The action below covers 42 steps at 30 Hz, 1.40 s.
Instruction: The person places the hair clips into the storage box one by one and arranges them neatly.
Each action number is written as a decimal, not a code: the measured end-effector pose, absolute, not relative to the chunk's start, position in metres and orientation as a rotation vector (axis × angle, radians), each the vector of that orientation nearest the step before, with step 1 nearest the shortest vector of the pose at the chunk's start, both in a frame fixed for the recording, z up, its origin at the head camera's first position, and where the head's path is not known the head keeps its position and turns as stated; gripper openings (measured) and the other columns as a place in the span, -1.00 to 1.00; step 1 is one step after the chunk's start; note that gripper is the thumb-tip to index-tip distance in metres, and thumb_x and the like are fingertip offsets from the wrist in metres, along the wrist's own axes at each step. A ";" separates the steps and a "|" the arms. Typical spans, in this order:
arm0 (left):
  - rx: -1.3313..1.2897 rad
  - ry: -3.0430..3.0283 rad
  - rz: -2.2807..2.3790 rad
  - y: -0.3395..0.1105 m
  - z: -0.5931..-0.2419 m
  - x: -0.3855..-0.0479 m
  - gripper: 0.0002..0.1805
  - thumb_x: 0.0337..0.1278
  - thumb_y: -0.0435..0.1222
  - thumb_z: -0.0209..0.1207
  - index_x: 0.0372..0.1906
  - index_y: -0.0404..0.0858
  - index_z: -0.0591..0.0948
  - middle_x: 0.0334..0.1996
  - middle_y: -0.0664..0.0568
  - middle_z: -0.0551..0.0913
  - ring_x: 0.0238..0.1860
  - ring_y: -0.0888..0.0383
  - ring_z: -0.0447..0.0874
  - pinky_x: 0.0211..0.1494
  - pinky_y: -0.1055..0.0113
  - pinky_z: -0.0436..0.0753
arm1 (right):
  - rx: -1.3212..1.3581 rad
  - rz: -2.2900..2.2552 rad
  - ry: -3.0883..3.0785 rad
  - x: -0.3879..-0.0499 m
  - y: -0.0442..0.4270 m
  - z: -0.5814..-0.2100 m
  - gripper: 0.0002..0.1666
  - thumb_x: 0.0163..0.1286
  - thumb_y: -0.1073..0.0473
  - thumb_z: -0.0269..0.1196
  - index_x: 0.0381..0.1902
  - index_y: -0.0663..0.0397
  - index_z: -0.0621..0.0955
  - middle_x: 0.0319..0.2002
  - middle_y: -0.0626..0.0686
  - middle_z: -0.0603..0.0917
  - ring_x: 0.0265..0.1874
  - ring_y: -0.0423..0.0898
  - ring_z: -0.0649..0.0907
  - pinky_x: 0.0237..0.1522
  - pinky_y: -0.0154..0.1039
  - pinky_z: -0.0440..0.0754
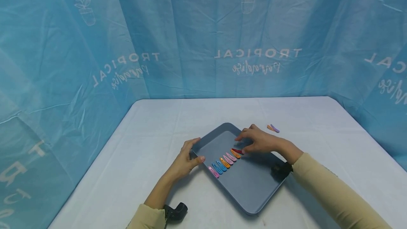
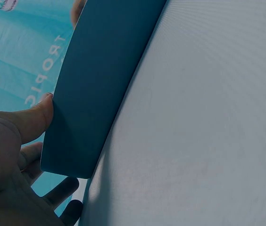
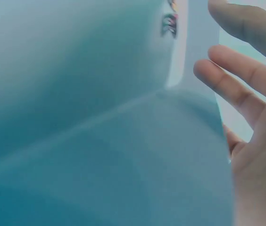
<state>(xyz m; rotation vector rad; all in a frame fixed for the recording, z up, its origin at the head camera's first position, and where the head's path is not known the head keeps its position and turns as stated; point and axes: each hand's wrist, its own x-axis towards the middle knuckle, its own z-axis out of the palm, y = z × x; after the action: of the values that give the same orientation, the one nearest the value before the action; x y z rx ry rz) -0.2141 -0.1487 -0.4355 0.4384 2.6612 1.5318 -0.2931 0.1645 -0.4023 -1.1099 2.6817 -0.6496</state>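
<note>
A grey-blue rectangular tray point(image 1: 251, 183) lies turned at an angle on the table. My left hand point(image 1: 184, 162) holds it at its left corner; in the left wrist view the thumb point(image 2: 42, 113) meets the tray's rim and the other fingers lie past the corner. Several snap hair clips point(image 1: 225, 162), in pink, blue and orange, form a slanted row inside the tray. At the row's upper end is a red hair clip point(image 1: 237, 151). Above it hovers my right hand point(image 1: 259, 140), thumb tip close beside the red clip and fingers spread apart; whether the thumb touches it is unclear.
Two more hair clips point(image 1: 273, 128), orange and purple, lie on the white-covered table point(image 1: 152, 126) beyond the tray's right side. A blue printed curtain point(image 1: 190, 27) surrounds the table's back and sides. A black wrist camera point(image 1: 176, 212) sits by the left sleeve.
</note>
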 end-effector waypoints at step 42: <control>0.454 2.649 1.549 -0.149 -0.435 -0.213 -0.24 0.13 -0.25 0.24 0.42 -0.10 0.19 0.40 -0.12 0.14 0.47 -0.18 -0.04 0.36 -0.26 0.14 | -0.643 -0.852 2.946 -0.317 0.251 -0.389 -0.37 0.24 -0.11 0.29 0.17 0.12 0.52 0.09 0.17 0.57 0.05 0.13 0.38 0.01 0.12 0.46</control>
<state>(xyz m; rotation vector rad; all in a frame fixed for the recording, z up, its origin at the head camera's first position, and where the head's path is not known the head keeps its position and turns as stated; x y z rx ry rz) -0.2134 -0.1495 -0.4352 0.4541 2.6489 1.5486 -0.3168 0.2506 -0.3890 -0.6432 2.9455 -0.8522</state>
